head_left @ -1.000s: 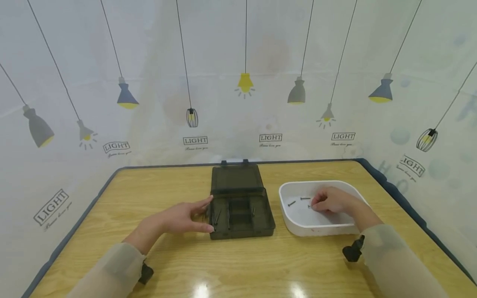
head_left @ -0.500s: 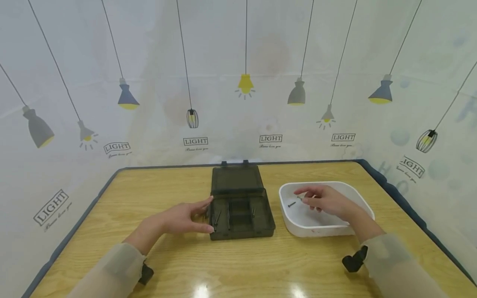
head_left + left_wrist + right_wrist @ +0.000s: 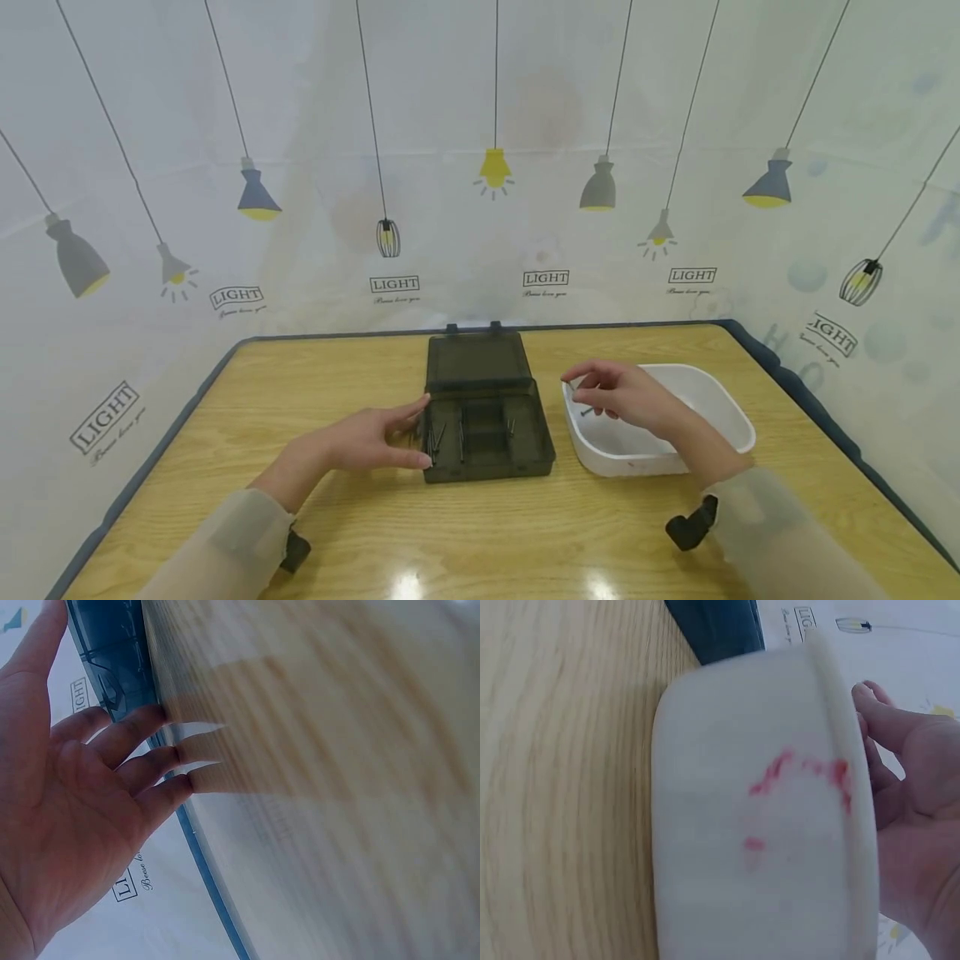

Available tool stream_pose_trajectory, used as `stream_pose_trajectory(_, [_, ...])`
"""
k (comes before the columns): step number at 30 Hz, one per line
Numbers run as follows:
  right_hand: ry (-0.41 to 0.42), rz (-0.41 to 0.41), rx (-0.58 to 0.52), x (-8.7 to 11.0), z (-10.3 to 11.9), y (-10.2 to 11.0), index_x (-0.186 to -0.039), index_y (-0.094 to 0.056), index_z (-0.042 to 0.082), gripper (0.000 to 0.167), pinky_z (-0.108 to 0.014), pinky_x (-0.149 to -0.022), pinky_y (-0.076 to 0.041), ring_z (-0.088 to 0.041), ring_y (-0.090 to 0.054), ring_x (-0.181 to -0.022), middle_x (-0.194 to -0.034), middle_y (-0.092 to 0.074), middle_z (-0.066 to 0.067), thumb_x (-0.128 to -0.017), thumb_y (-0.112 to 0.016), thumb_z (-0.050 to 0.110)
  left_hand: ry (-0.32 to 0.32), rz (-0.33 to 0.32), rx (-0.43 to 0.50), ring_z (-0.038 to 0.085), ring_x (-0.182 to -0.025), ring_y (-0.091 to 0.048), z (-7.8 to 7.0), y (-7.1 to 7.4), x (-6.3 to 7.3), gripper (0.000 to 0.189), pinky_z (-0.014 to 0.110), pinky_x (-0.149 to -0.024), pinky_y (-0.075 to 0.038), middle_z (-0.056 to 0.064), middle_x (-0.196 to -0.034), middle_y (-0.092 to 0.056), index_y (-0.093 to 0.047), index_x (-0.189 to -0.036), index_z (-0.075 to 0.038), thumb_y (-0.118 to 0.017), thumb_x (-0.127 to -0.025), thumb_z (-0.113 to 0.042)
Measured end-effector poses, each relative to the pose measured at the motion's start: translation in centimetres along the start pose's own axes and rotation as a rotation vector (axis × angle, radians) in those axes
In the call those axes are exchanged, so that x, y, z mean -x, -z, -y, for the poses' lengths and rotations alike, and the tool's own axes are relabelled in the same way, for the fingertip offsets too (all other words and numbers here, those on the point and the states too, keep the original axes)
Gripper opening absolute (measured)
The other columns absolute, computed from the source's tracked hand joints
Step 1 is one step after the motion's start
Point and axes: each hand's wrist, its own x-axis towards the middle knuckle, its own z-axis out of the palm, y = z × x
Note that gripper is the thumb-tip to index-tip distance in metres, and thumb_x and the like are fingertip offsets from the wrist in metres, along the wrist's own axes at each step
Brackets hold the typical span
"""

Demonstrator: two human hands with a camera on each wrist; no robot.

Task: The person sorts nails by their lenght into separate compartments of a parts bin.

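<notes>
A dark see-through organizer box [image 3: 525, 454] lies with its lid [image 3: 477, 358] folded back. My left hand [image 3: 360, 439] is at its left side, thumb and index finger spread along the edge; in the left wrist view the other fingers reach the tabletop. Several screws [image 3: 437, 437] lie in the left compartment, with more in the others. Over the left rim of the white tray [image 3: 622, 464], my right hand [image 3: 630, 400] pinches a screw [image 3: 569, 385] between thumb and index finger. Another screw [image 3: 587, 412] lies in the tray below it.
Both containers stand on a wooden table [image 3: 465, 533], the tray right of the box with a narrow gap between. A white curtain [image 3: 450, 83] printed with lamps encloses the back and sides. Red marks [image 3: 780, 772] show on the tray's outer wall.
My right hand has risen from inside the tray and moved left to its rim, now with a screw in its fingertips. The left hand and the box have stayed in place.
</notes>
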Motion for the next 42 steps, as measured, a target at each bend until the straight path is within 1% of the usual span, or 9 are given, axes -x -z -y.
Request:
stream_pose_trajectory(6, [-0.009, 0.011, -0.027, -1.0, 1.2, -1.0, -0.137, -0.072, 0.016, 0.032, -0.032, -0.058, -0.049, -0.034, -0.066, -0.081, -0.107, -0.079, -0.012, -0.106, -0.076, 0.026, 0.003, 0.002, 0.011, 0.039, -0.163, -0.041, 0.1, -0.1, -0.1, 0.111, 0.068, -0.131, -0.03, 0.015, -0.174, -0.044, -0.016, -0.178, -0.031, -0.077, -0.094, -0.07])
stream_pose_trajectory(10, [-0.026, 0.019, -0.041, -1.5, 1.9, -1.6, -0.137, -0.073, 0.014, 0.031, -0.028, -0.055, -0.045, -0.027, -0.066, -0.075, -0.103, -0.08, -0.005, -0.107, -0.075, 0.022, 0.005, 0.003, 0.008, 0.038, -0.163, -0.042, 0.2, -0.1, -0.1, 0.11, 0.067, -0.131, -0.031, 0.014, -0.174, -0.044, -0.016, -0.178, -0.032, -0.076, -0.094, -0.07])
stream_pose_trajectory(13, [-0.023, 0.029, -0.042, -2.0, 2.1, -2.0, -0.137, -0.073, 0.013, 0.03, -0.025, -0.053, -0.041, -0.021, -0.067, -0.072, -0.105, -0.081, -0.009, -0.107, -0.074, 0.02, 0.008, 0.004, 0.008, 0.038, -0.162, -0.042, 0.2, -0.1, -0.1, 0.11, 0.067, -0.131, -0.031, 0.014, -0.174, -0.044, -0.017, -0.178, -0.032, -0.076, -0.094, -0.07])
stream_pose_trajectory(18, [-0.004, 0.047, -0.039, -2.5, 2.3, -2.5, -0.133, -0.075, 0.012, 0.029, -0.024, -0.051, -0.04, -0.018, -0.067, -0.068, -0.11, -0.081, -0.019, -0.105, -0.077, 0.02, 0.009, 0.003, 0.004, 0.038, -0.162, -0.042, 0.1, -0.1, -0.1, 0.11, 0.068, -0.131, -0.03, 0.014, -0.174, -0.044, -0.017, -0.178, -0.032, -0.077, -0.094, -0.07])
stream_pose_trajectory(26, [0.016, 0.058, -0.03, -2.5, 2.3, -2.7, -0.133, -0.074, 0.007, 0.031, -0.024, -0.051, -0.041, -0.017, -0.066, -0.068, -0.109, -0.08, -0.019, -0.105, -0.077, 0.019, 0.01, 0.001, -0.01, 0.039, -0.162, -0.042, -0.1, -0.1, -0.1, 0.11, 0.067, -0.131, -0.031, 0.014, -0.173, -0.046, -0.017, -0.178, -0.032, -0.076, -0.094, -0.071])
stream_pose_trajectory(30, [-0.006, 0.047, 0.002, -2.2, 2.1, -2.1, -0.133, -0.075, 0.013, 0.028, -0.027, -0.054, -0.045, -0.021, -0.066, -0.072, -0.113, -0.077, -0.021, -0.107, -0.074, 0.021, 0.009, 0.002, -0.012, 0.039, -0.162, -0.042, -0.1, -0.1, 0.0, 0.11, 0.068, -0.131, -0.031, 0.014, -0.173, -0.046, -0.017, -0.178, -0.032, -0.076, -0.094, -0.071])
stream_pose_trajectory(32, [-0.019, 0.039, 0.02, -1.9, 1.9, -1.5, -0.133, -0.075, 0.015, 0.027, -0.03, -0.055, -0.047, -0.028, -0.068, -0.076, -0.112, -0.077, -0.019, -0.107, -0.074, 0.023, 0.008, 0.001, -0.014, 0.04, -0.162, -0.042, -0.1, -0.1, 0.0, 0.11, 0.068, -0.131, -0.031, 0.014, -0.173, -0.046, -0.017, -0.178, -0.031, -0.076, -0.094, -0.071])
stream_pose_trajectory(37, [-0.028, 0.029, 0.038, -1.0, 0.9, 0.4, -0.134, -0.075, 0.015, 0.03, -0.034, -0.06, -0.051, -0.037, -0.069, -0.085, -0.113, -0.077, -0.014, -0.107, -0.075, 0.029, 0.007, 0.004, -0.007, 0.039, -0.162, -0.042, -0.1, 0.0, 0.0, 0.11, 0.067, -0.131, -0.031, 0.014, -0.173, -0.045, -0.017, -0.178, -0.031, -0.076, -0.094, -0.071])
stream_pose_trajectory(42, [-0.065, 0.014, 0.038, -0.2, -0.9, 2.6, -0.135, -0.074, 0.012, 0.033, -0.032, -0.064, -0.053, -0.029, -0.068, -0.087, -0.119, -0.075, -0.02, -0.107, -0.075, 0.028, 0.007, 0.005, -0.008, 0.039, -0.162, -0.042, -0.2, 0.1, 0.1, 0.11, 0.067, -0.132, -0.03, 0.014, -0.173, -0.045, -0.017, -0.178, -0.03, -0.075, -0.095, -0.071])
